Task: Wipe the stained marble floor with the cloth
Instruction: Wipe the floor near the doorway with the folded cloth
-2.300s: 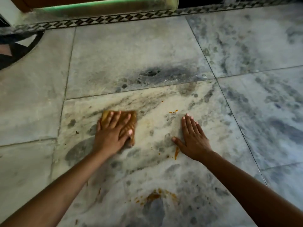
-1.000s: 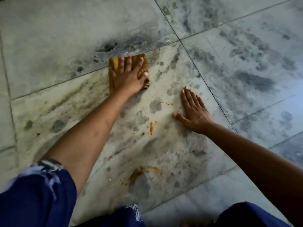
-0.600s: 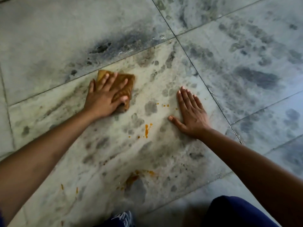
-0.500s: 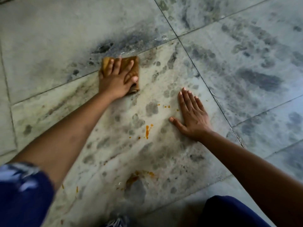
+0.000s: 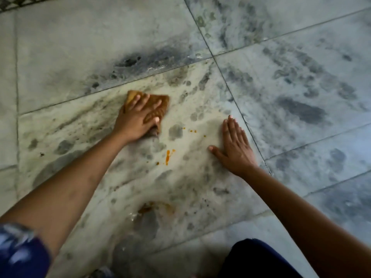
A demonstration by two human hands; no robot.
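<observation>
1. Now pressing flat, fingers spread: left hand (image 5: pixel 136 121) on folded orange cloth (image 5: pixel 158 101), just pulled back from the tile seam (image 5: pixel 100 91).
2. Bracing flat, unmoved: right hand (image 5: pixel 234 149).
3. Unwiped yet on marble floor (image 5: pixel 200 177): orange drips (image 5: pixel 167 155) between the 2 hands.

Looks like indoors somewhere lived-in, most likely a home, though which room I honestly can't tell. All you really get is a marble floor (image 5: pixel 60 57) laid in big pale slabs with grey and black veining (image 5: pixel 301 111), thin joint lines (image 5: pixel 228 87) running between them, and a sliver of dark patterned border strip (image 5: pixel 12 4) in the top left corner. Orange splatters (image 5: pixel 167 154) sit on the middle slab, so it reads as ordinary household mess
</observation>
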